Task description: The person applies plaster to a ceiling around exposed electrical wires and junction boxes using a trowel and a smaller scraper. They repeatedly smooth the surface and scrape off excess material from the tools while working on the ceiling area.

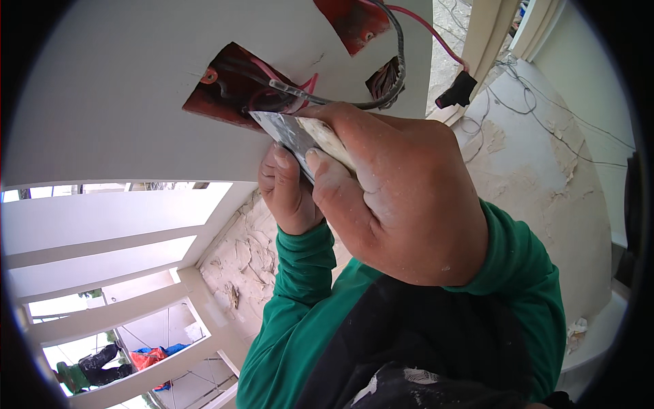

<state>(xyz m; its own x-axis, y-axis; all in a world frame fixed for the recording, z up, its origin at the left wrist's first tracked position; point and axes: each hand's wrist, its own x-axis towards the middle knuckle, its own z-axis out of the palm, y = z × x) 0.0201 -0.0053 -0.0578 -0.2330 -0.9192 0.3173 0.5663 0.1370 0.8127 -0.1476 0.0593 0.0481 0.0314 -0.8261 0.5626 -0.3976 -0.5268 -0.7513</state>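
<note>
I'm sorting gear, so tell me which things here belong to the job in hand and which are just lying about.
Seemingly part of the job:
Scraper, held in the right fingers, left fingers at its edge
Red wall box and dark wire, close by

Apparently just lying about:
Cables on the floor
Orange-and-blue heap, lower left

It is bright, like daytime. Strong white light comes in through the openings [109, 269] on the far left, so bright that things out there look pale and washed out. The wall [136, 109] looks softer and grayer. Inside the red box [235, 92] it is dark and hard to see. The right hand [422, 198] looks clear, with soft shade on it, but the black shirt front [422, 327] shows little detail. Black fills the corners, straight edges bend near the round rim, and small far things look fuzzy.
</note>
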